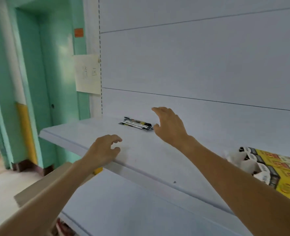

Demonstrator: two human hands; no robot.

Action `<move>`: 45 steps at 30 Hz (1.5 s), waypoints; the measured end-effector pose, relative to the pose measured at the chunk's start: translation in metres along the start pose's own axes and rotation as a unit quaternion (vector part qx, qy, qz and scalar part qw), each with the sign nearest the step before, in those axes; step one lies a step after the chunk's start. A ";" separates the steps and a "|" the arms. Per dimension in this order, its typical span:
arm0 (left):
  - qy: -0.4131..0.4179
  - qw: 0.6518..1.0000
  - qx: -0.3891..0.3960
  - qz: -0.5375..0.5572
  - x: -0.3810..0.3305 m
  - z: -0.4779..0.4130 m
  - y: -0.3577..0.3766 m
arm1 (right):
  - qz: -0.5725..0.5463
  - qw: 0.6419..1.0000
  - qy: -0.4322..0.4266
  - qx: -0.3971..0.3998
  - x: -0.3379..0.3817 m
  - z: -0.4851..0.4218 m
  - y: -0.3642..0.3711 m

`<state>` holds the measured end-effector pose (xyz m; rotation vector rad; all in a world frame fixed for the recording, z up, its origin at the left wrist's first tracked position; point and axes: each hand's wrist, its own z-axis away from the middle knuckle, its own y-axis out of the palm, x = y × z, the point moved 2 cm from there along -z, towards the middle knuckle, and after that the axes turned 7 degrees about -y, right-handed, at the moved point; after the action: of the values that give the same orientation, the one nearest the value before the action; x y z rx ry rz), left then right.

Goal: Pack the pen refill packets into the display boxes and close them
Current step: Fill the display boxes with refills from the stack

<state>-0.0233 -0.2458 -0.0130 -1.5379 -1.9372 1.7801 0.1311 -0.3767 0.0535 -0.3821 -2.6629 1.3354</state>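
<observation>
Pen refill packets (135, 124), black, white and yellow, print too blurred to read and count unclear, lie flat near the back of a pale shelf (140, 155). The right hand (170, 127) hovers just beside them, fingers spread and empty; the left hand (105, 149) rests at the shelf's front edge, fingers loosely curled on nothing. Yellow display boxes (280, 169) at far right are cut off by the frame.

You can read nothing for certain here. The paper sheet (88, 74) left of the shelf (140, 150) bears two faint handwritten characters, too pale to make out. On the shelf, the print on the pen refill packets (136, 124) and the red labels on the yellow display boxes (283, 169) are blurred.
</observation>
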 end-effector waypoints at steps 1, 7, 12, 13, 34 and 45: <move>-0.009 1.000 -0.011 -0.001 0.013 -0.001 -0.008 | -0.023 1.000 -0.003 0.000 0.013 -0.009 0.013; -0.029 0.999 -0.033 -0.020 0.079 -0.027 -0.034 | 0.002 0.992 -0.050 0.116 0.059 -0.046 0.109; -0.012 0.999 -0.026 -0.024 0.124 -0.094 -0.039 | 0.009 0.994 -0.016 0.109 0.051 -0.103 0.147; -0.001 1.000 -0.021 -0.022 0.131 -0.112 -0.038 | 0.014 0.994 -0.003 0.104 0.046 -0.113 0.154; 0.374 0.921 0.017 -0.106 0.091 -0.316 0.102 | 0.072 0.942 0.323 0.059 -0.089 -0.102 0.167; 0.265 0.947 0.170 -0.069 0.105 -0.316 0.081 | -0.028 0.966 0.237 0.097 -0.069 -0.124 0.196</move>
<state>0.1778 0.0311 -0.0331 -1.5094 -1.3649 1.3632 0.2578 -0.1889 -0.0299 -0.5214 -2.1190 1.2788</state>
